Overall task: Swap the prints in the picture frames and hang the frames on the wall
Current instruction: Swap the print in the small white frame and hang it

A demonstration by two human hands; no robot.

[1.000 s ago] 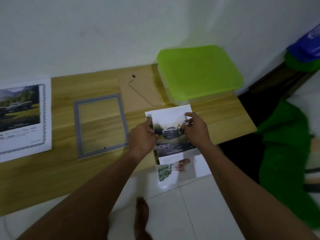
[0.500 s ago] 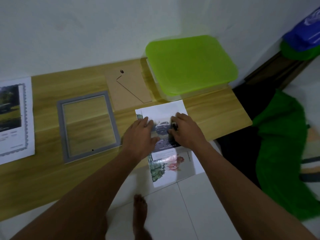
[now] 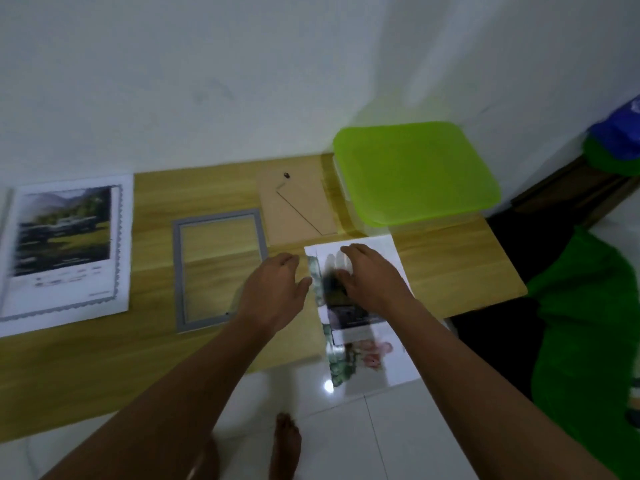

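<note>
Both pinches have been released: the empty frame point(image 3: 220, 268), left of centre, is neared by the left hand point(image 3: 273, 292), fingers slack and empty, while the small print point(image 3: 351, 315) at the desk point(image 3: 450, 271) edge, judged ready for framing, is pressed flat by straight fingers of the right hand point(image 3: 374, 275).

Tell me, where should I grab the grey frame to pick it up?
The grey frame lies flat on the table, so I'd pinch its left long rail, coming from the left: bare wood runs there, while the backing board crowds its far right corner.

green-lidded box point(image 3: 415, 174) on wooden table point(image 3: 450, 271); green cloth point(image 3: 588, 323) beside it
</note>
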